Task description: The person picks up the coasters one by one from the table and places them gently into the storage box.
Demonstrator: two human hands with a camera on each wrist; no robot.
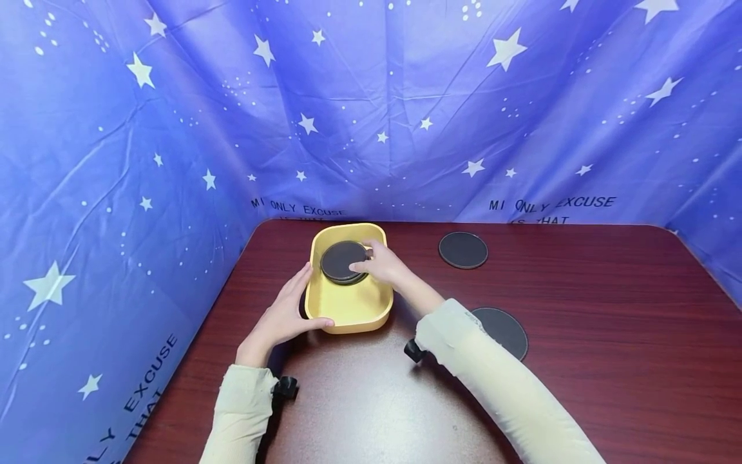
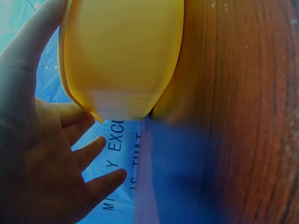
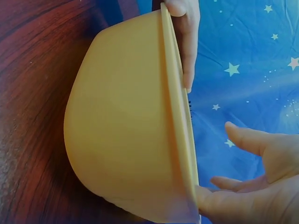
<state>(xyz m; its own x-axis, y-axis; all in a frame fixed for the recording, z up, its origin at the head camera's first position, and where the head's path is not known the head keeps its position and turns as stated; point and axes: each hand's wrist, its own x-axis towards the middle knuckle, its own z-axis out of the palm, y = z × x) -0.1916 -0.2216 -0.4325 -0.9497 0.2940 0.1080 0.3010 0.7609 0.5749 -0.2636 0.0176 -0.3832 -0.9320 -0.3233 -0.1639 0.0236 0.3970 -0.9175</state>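
A yellow rectangular bin [image 1: 342, 308] with rounded corners stands on the table, and several round black coasters [image 1: 342, 259] lie stacked inside its far half. My left hand [image 1: 284, 312] rests against the bin's left side. Its thumb lies on the near rim, and its fingers [image 2: 112, 177] spread fairly straight in the left wrist view. My right hand [image 1: 382, 263] reaches over the right rim, thumb and fingers apart at the stack's right edge. In the right wrist view the right hand [image 3: 266, 172] shows spread fingers above the rim, while the wall hides the coasters.
Two more black coasters lie right of the bin: one coaster [image 1: 463, 250] toward the back, and a nearer coaster [image 1: 504, 332] partly covered by my right sleeve [image 1: 493, 380]. The reddish-brown table [image 1: 614, 322] meets a blue star-patterned curtain [image 1: 406, 96] behind and at the sides.
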